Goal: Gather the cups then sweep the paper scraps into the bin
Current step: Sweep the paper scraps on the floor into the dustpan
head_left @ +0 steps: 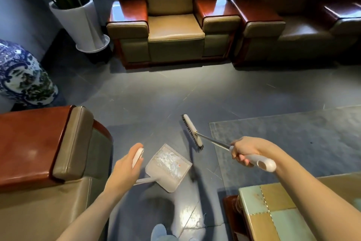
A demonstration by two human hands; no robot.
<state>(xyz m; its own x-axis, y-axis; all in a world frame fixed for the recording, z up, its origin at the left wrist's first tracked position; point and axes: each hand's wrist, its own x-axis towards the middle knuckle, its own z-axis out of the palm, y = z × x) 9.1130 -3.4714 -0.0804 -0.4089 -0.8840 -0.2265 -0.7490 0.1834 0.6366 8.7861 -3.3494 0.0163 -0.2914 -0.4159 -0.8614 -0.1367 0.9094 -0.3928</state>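
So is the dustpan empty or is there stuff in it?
Not empty: white crumpled paper scraps lie in the dustpan, which the left hand holds by its handle.

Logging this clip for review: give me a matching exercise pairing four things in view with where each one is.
Things:
1. broom
2. dustpan
3. paper scraps
4. blue-and-white vase

Places:
A. lying inside the dustpan
B. handle gripped by the left hand
C. standing at the far left edge
D. handle gripped by the right hand

Pairs: 1-D, 2-B, 3-A, 4-C
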